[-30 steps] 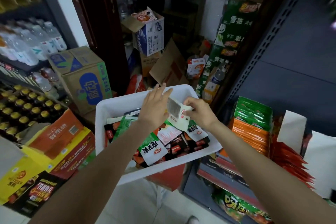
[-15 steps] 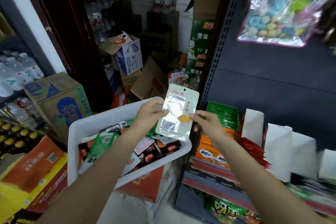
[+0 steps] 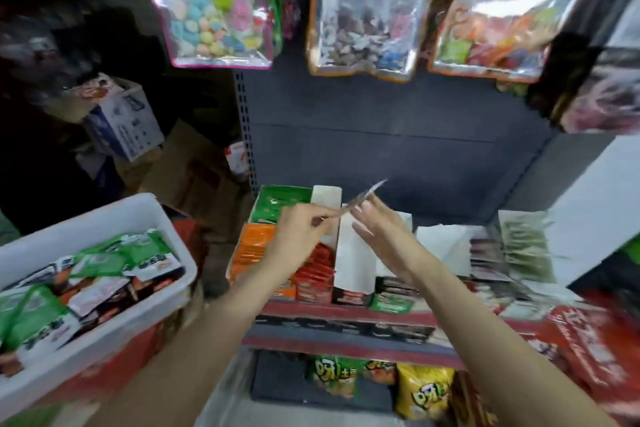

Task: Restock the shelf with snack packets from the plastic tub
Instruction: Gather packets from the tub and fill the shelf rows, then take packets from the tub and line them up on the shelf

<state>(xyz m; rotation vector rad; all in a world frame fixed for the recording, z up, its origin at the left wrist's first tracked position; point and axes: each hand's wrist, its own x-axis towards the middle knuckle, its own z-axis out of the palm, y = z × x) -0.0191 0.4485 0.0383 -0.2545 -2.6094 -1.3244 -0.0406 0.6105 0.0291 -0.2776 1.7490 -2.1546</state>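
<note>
Head view. The snack packet [image 3: 360,200], seen edge-on and motion-blurred, is held above the shelf [image 3: 346,345], near the centre of the frame. The left hand [image 3: 301,234] pinches the packet's lower end between thumb and curled fingers. The right hand [image 3: 377,230] lies just beside the packet at 3 o'clock with its fingers extended and relaxed; whether they touch the packet cannot be told. At 8 o'clock from the hands, the white plastic tub [image 3: 104,218] holds a loose heap of green, white and dark packets. Directly below the hands, the shelf carries a row of open display boxes: a green box [image 3: 277,201] at 10 o'clock, an orange box [image 3: 251,250] of orange packets in front of it, red packets [image 3: 315,274] beside that, and white cartons [image 3: 353,260] to the right. At 12 o'clock, clear candy bags [image 3: 221,3] hang against the dark back panel [image 3: 381,149].
</note>
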